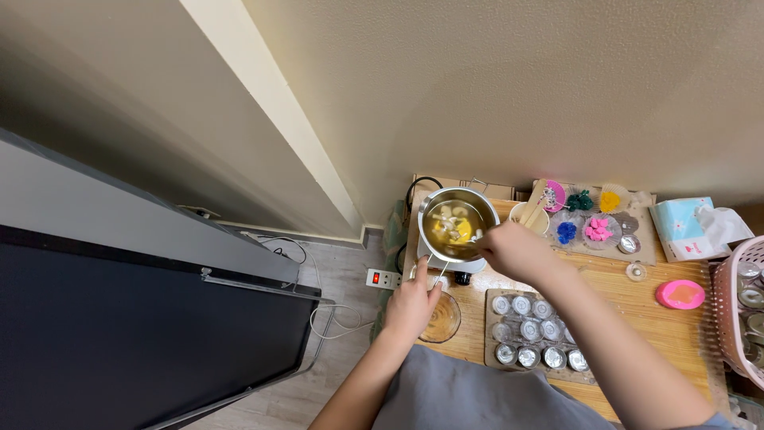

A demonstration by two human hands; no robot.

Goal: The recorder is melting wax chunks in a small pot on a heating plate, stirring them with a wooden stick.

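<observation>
Stirring goes best with slow, shallow circles that keep the yellow liquid and pale chunks away from the rim, while the pot stays steady on its small burner (454, 267). The right hand (512, 249) is closed around a thin stirrer whose tip dips into the metal pot (457, 224), just left of that hand. The left hand (412, 306) sits nearer the body, gripping the pot's handle beside a glass bowl (442, 318) on the wooden surface (637, 306).
</observation>
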